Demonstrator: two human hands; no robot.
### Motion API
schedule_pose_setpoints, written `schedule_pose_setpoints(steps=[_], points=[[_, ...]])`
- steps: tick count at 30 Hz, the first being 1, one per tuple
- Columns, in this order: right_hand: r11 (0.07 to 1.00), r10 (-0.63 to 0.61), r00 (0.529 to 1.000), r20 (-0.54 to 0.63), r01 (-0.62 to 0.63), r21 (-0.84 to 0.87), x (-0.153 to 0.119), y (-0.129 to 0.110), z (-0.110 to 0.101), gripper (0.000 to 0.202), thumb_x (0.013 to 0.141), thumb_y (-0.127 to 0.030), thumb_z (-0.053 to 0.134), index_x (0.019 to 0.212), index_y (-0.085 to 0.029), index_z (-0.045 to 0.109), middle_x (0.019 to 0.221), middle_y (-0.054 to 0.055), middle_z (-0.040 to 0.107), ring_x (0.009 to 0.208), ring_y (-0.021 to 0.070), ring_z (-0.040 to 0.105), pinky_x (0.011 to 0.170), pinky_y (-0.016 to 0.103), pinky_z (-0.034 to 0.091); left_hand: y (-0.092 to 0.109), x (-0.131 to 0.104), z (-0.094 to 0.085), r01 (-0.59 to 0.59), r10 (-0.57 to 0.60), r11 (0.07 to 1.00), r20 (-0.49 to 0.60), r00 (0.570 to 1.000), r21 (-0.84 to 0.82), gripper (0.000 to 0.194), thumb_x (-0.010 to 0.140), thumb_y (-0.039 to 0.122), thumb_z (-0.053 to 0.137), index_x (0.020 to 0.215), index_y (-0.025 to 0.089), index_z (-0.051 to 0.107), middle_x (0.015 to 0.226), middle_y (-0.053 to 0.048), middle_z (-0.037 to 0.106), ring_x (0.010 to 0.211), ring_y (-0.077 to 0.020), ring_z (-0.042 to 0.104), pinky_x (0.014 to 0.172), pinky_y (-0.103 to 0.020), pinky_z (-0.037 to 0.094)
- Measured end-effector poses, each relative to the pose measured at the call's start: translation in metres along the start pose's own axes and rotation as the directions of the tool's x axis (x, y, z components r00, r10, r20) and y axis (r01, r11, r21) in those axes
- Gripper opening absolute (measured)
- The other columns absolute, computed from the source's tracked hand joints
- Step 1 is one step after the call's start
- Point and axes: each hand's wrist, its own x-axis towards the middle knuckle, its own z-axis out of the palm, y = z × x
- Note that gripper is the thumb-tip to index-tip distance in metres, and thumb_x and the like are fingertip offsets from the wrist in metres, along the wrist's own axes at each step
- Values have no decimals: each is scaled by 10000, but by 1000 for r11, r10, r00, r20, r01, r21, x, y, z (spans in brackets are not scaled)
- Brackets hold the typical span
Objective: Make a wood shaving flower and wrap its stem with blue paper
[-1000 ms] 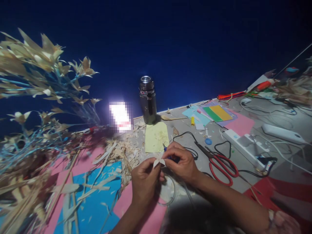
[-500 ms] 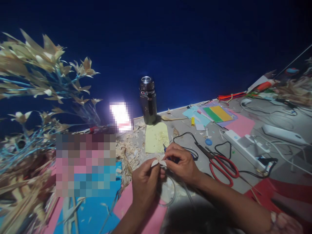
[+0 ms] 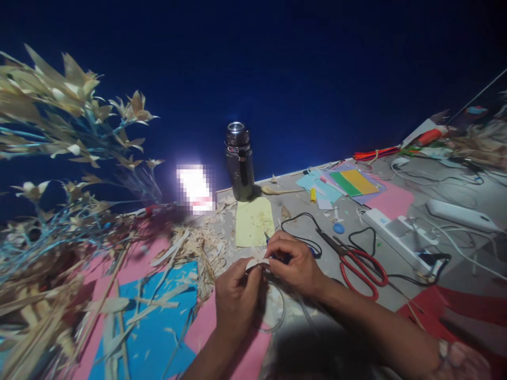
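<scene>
A small pale flower of husk-like petals [image 3: 253,262] is pinched between my two hands above the table. My left hand [image 3: 236,287] is closed, with thumb and fingertips on its left petals. My right hand [image 3: 296,264] pinches the flower's right side, its fingers curled. A blue tool with a dark pointed tip [image 3: 268,237] pokes out by the right fingers; its kind is mostly hidden. Beneath the hands a clear thin loop [image 3: 282,316] hangs down. Beyond them lies a yellow sheet [image 3: 253,224] with dried drips on it.
A dark steel flask [image 3: 240,169] stands at the back edge. Red-handled scissors [image 3: 362,274] and a white power strip [image 3: 398,243] with cords lie to the right. Husk scraps [image 3: 202,253] and blue paper [image 3: 154,338] spread leftward, below branches of husk flowers [image 3: 79,105].
The flower has tilted between my fingers, so its petals show flatter and less spread. Both hands stay nearly in place, and the view has shifted slightly.
</scene>
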Motion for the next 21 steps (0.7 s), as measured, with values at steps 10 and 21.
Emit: schedule_pose_setpoints(steps=[10, 21], points=[[999, 27, 1000, -4, -27, 23, -1, 0, -3, 118, 801, -97, 700, 785, -203, 749, 763, 13, 629, 684, 148, 574, 586, 259, 419, -4, -1, 1, 220, -211, 969, 87, 974, -113, 173, 805, 302, 709, 672, 203, 757, 561, -30, 687, 522, -169, 607, 543, -272, 471], [976, -192, 981, -34, 188, -109, -3, -1, -8, 122, 856, -78, 678, 855, -198, 699, 791, 20, 634, 724, 155, 599, 620, 263, 447, -2, 2, 3, 480, -406, 807, 267, 874, -344, 236, 714, 346, 829, 708, 121, 759, 624, -70, 733, 473, -142, 643, 499, -249, 536]])
